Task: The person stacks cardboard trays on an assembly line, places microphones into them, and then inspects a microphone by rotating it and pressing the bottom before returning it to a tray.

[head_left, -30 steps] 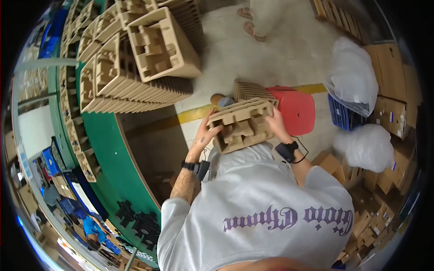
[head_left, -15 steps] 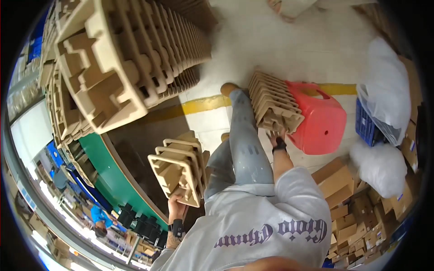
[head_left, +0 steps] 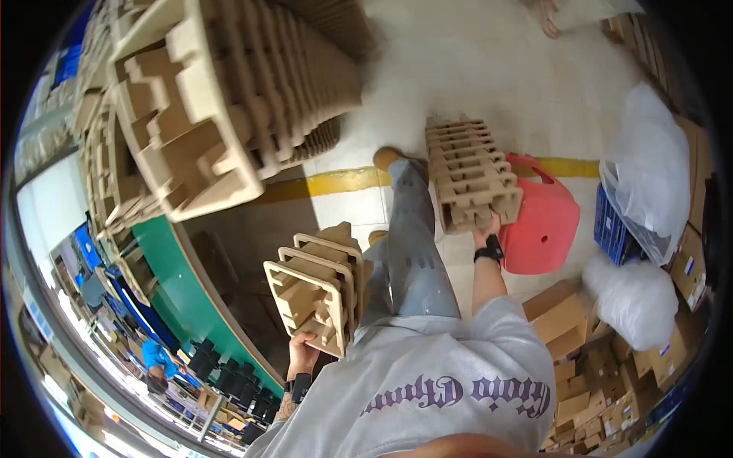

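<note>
A short stack of brown moulded pulp trays (head_left: 309,301) is held up by my left hand (head_left: 303,353), which is closed on the lower edge of the front tray. To the right, a longer nested row of the same trays (head_left: 472,177) stands beside a red plastic stool (head_left: 540,229). My right hand (head_left: 489,231) grips the near end of that row; some of its fingers are hidden behind the tray's edge. Dark bands circle both wrists.
Tall nested pulp trays (head_left: 183,130) rise at the far left, close to a green-topped table (head_left: 179,267). On the right are a blue crate (head_left: 615,217), plastic-wrapped bundles (head_left: 634,298) and cardboard boxes (head_left: 561,320). A person in blue (head_left: 156,359) is far off.
My right hand has gone from spread fingers at the row's near end to gripping it, and the row has turned straighter. The left-hand stack has shifted slightly right.
</note>
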Demonstrator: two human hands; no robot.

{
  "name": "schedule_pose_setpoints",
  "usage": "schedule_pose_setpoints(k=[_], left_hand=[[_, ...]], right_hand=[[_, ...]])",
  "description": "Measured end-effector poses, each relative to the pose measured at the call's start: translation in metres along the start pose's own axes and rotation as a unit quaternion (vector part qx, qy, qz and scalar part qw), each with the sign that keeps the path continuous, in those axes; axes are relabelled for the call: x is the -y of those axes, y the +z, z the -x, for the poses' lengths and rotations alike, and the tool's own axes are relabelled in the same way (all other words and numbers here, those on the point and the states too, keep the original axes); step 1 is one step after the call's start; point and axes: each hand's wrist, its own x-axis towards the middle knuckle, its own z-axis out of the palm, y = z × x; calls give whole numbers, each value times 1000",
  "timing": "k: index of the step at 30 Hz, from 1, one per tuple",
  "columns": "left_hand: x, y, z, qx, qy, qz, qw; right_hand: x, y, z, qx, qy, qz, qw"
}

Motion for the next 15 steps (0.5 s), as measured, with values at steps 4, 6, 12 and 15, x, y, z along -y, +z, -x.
schedule_pose_setpoints(k=[4,6,12,15], left_hand=[[1,-18,45,22,-1,72,997],[0,-26,48,24,28,135,990],[26,-51,75,73,140,286,945],[43,-66,87,61,216,368,902]], right_hand=[[39,-21,81,-20,-13,19,1000],[61,-13,124,30,-42,26,998],[130,79,286,161,-200,9,967],[126,155,355,244,-237,66,938]])
